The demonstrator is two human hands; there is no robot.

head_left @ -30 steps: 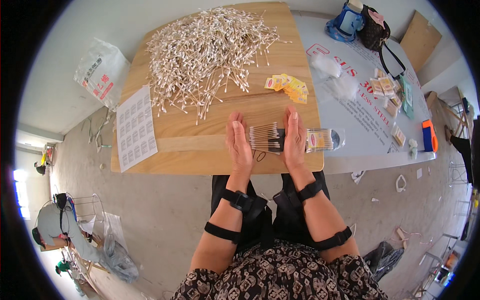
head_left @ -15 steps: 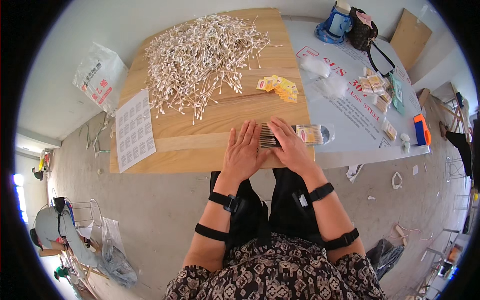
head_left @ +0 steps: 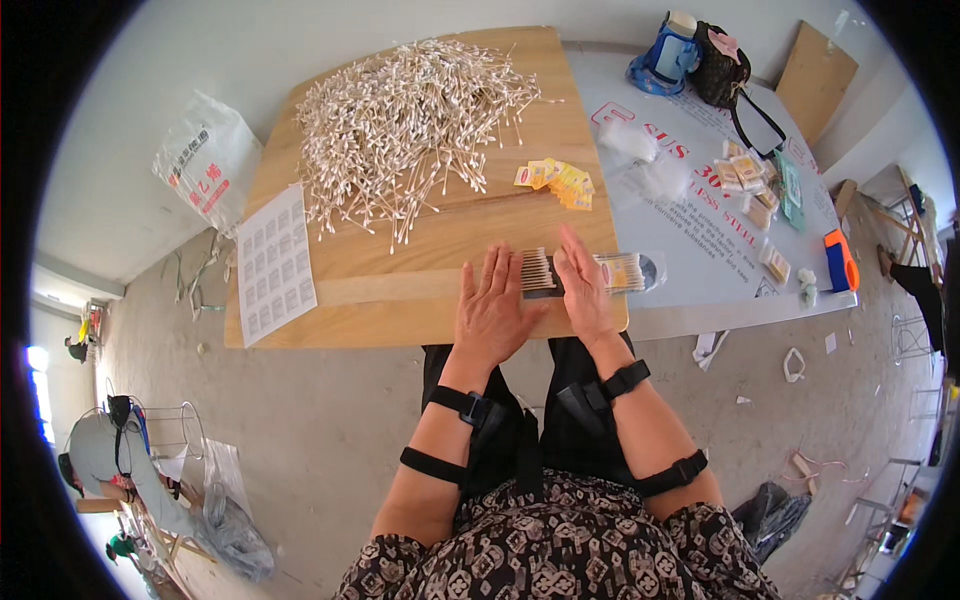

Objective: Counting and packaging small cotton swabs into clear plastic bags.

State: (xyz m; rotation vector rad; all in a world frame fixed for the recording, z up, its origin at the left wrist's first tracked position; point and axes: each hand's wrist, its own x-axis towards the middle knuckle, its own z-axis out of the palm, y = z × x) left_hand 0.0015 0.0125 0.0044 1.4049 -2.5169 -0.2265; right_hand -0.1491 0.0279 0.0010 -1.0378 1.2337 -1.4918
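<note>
My left hand (head_left: 492,308) lies flat with its fingers stretched out, at the left end of a short row of cotton swabs (head_left: 537,270) on a dark strip. To the right of that row, my right hand (head_left: 584,292) is tipped onto its edge, fingers straight and thumb raised. Just beyond it rests a clear plastic packet (head_left: 622,271) with swabs and a yellow label. Farther back a large heap of loose cotton swabs (head_left: 400,130) covers much of the wooden board. Several yellow label cards (head_left: 560,181) are fanned out near the board's right edge.
A printed white sheet (head_left: 275,265) lies at the board's left side, beside a hanging white plastic bag (head_left: 208,160). On the grey table to the right are swab packets (head_left: 745,175), cotton wool (head_left: 665,178), an orange-and-blue tape dispenser (head_left: 841,260) and a dark handbag (head_left: 722,65).
My right hand has turned from lying flat over the swabs onto its edge and shifted slightly right, uncovering more of the row. My left hand stays flat.
</note>
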